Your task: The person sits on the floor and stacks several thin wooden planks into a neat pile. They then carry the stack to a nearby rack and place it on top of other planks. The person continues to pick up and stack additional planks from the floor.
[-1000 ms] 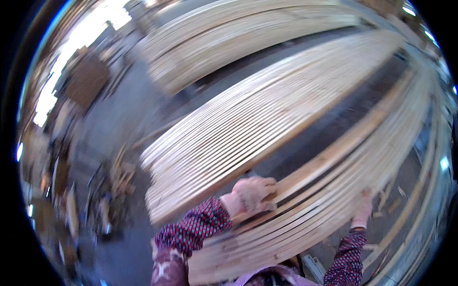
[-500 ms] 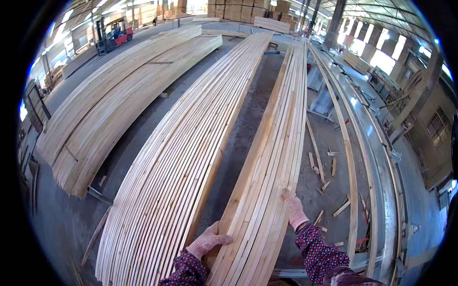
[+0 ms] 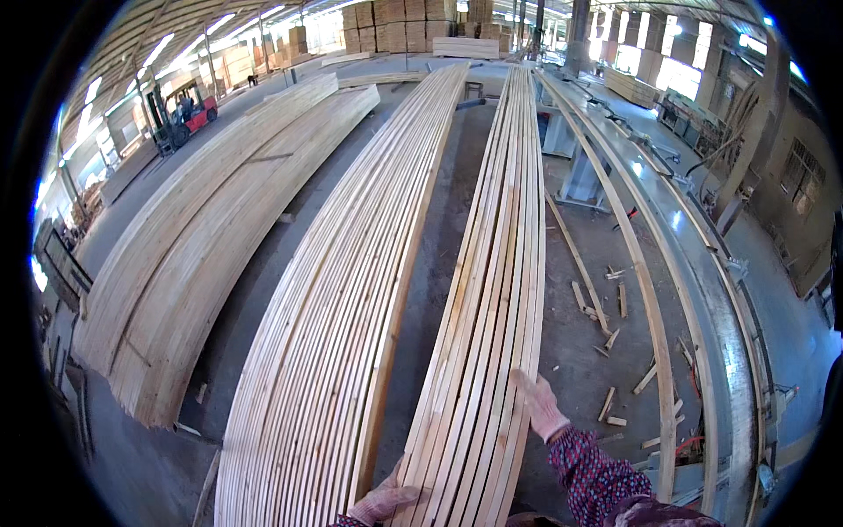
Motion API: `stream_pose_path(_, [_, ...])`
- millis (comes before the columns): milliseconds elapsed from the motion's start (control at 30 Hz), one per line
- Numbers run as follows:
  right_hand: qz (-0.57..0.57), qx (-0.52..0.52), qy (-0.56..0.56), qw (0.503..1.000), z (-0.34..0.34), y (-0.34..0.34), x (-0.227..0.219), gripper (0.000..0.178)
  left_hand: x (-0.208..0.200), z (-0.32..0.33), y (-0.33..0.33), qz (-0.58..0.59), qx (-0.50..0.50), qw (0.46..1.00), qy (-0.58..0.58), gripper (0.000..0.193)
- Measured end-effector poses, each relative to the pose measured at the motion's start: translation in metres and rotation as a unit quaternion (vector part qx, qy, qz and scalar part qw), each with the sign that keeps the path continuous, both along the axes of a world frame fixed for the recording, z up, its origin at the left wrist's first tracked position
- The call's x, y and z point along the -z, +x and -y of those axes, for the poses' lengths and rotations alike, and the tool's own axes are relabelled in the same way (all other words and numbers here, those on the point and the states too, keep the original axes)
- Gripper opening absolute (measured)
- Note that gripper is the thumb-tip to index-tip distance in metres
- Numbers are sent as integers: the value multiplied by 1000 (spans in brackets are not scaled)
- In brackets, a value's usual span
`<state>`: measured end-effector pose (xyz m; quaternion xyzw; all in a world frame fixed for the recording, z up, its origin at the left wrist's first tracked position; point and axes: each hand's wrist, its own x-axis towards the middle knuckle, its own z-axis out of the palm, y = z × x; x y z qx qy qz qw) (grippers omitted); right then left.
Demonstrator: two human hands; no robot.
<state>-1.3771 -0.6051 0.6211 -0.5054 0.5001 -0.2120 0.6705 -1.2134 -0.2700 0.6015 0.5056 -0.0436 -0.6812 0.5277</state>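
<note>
Hands (image 3: 386, 501) (image 3: 541, 407) (pink-gloved) on either edge of the narrow board row (image 3: 474, 369)

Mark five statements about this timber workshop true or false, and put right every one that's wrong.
1. The right hand is at the right edge of the nearest bundle of wooden strips, the left hand at its left edge. True.
2. Both hands are bare. False: both wear pale gloves.
3. A red forklift is in the left background. True.
4. Nothing lies on the floor just right of the nearest bundle. False: wood offcuts are scattered there.
5. A wider stack of strips lies left of the nearest bundle. True.
</note>
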Motion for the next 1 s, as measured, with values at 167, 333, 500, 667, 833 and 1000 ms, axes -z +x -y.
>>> stream_pose_path(167, [77, 87, 8, 993, 19, 3, 19, 61, -27, 26, -11, -97, -42, 994, -38, 85])
stream_pose_path(333, [45, 49, -24, 998, 24, 2, 15, 67, 3, 29, -15, 28, -15, 999, 1, 73])
stream_pose_path(500, [5, 40, -16, 999, -9, -6, -7, 71, -20, 6, -39, 70, -28, 992, -102, 73])
stream_pose_path(667, [-38, 55, 12, 998, -49, -23, -10, 66, -45, -30, -59, 62, -64, 995, -49, 75])
stream_pose_path(833, [-43, 49, 65, 996, -85, -27, -21, 60, -34, -85, -76, 65, -81, 994, 21, 73])
stream_pose_path(1000, [-52, 40, 50, 997, -95, -38, -39, 59, -32, -112, -63, 59, -24, 997, -47, 77])
